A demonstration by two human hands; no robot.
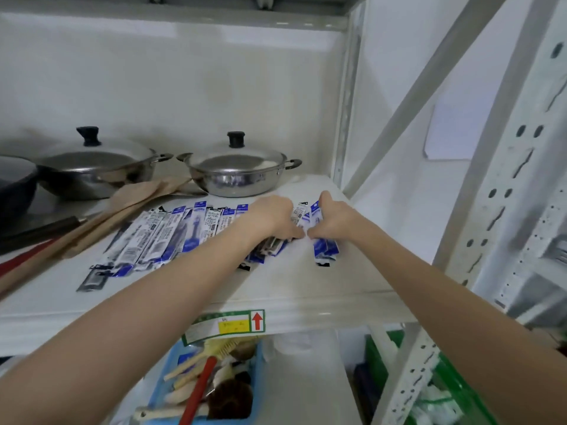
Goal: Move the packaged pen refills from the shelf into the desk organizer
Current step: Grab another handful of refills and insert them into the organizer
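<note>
Several packaged pen refills (pixel 159 237), blue-and-white strips, lie fanned out across the white shelf (pixel 306 289). My left hand (pixel 270 219) rests palm down on the middle of the row, fingers curled over a few packets. My right hand (pixel 333 220) is closed around a small bundle of refills (pixel 325 250) at the row's right end, whose lower ends stick out below the fist. The two hands touch at the thumbs. No desk organizer is in view.
Two lidded steel pots (pixel 236 173) (pixel 95 170) stand at the back of the shelf. Wooden and red handles (pixel 101 222) lie at the left. A blue basket of brushes (pixel 214 384) sits below. A perforated metal upright (pixel 521 185) rises at the right.
</note>
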